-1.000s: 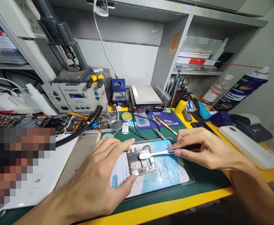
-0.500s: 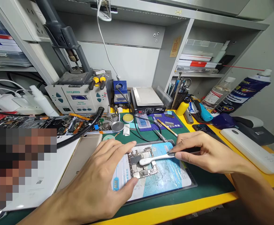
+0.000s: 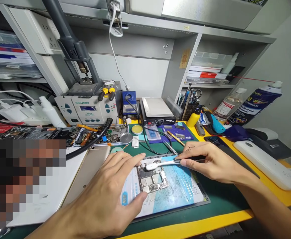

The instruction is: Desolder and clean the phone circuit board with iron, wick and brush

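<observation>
Brush (image 3: 151,166): white head shifted toward the far edge of the circuit board (image 3: 147,181) since the earlier frame.
Board's look: silver shields, one dark block (the brush hides some parts), flat on the blue-and-white pad (image 3: 182,186).
Right hand (image 3: 207,163): pinched around the brush's handle.
Left hand (image 3: 113,184): thumb and index spread wide beside the board's left edge.

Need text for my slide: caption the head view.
Left hand at the edge of a phone circuit board, right hand holding a toothbrush over it.
</observation>
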The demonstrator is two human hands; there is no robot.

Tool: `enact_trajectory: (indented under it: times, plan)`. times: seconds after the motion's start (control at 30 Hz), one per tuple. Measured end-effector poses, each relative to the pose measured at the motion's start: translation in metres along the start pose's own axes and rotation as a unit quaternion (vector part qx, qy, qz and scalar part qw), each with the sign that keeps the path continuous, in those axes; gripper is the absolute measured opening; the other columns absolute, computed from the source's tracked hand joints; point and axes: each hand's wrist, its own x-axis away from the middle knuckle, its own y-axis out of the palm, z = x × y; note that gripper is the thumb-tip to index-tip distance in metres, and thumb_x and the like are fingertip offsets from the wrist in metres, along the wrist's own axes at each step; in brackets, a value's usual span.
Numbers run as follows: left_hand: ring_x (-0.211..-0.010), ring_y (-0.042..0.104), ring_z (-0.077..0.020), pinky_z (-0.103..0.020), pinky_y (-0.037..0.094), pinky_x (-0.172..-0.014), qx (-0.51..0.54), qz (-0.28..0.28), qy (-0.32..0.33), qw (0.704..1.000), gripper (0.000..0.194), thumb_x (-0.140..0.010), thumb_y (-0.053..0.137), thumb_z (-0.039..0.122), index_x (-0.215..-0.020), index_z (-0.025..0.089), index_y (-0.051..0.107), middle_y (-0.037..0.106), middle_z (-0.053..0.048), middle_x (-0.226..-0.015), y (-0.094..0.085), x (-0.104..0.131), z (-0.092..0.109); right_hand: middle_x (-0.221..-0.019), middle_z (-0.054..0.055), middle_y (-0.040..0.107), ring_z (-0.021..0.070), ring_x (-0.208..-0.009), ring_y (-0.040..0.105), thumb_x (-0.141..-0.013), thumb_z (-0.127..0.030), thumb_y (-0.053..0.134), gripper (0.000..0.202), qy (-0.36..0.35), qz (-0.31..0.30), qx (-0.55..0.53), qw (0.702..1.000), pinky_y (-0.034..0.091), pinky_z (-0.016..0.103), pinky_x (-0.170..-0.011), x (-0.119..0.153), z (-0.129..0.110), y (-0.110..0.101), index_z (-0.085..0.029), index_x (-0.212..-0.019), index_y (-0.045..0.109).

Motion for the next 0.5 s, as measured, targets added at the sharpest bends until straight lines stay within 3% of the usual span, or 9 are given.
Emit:
enact_trajectory:
  times: [0.33,0.5]
  plan:
    - [-0.121,0.068,-0.0295,-0.048,0.060,-0.103,0.010,-0.001,-0.001,1.000,0.064,-0.095,0.069,0.034,-0.154,0.026,0.046,0.071,-0.008,-0.127,0.0001,0.0011,0.0004,-0.088,0.007,0.076,0.0191,-0.079,0.069,-0.106,-0.038,0.073,0.025,-0.057,0.042,0.020,0.997,0.053,0.032,-0.071,-0.0001,-0.0002,0.0081,-0.021,-0.113,0.090]
    - [-0.120,0.069,-0.0290,-0.047,0.060,-0.102,0.010,0.006,-0.001,1.000,0.066,-0.094,0.070,0.032,-0.154,0.025,0.046,0.071,-0.009,-0.127,-0.0005,-0.0005,0.0003,-0.084,0.006,0.073,0.0172,-0.073,0.068,-0.105,-0.034,0.072,0.023,-0.080,0.038,0.026,0.996,0.049,0.028,-0.061,0.0010,-0.0024,0.0086,-0.019,-0.108,0.090]
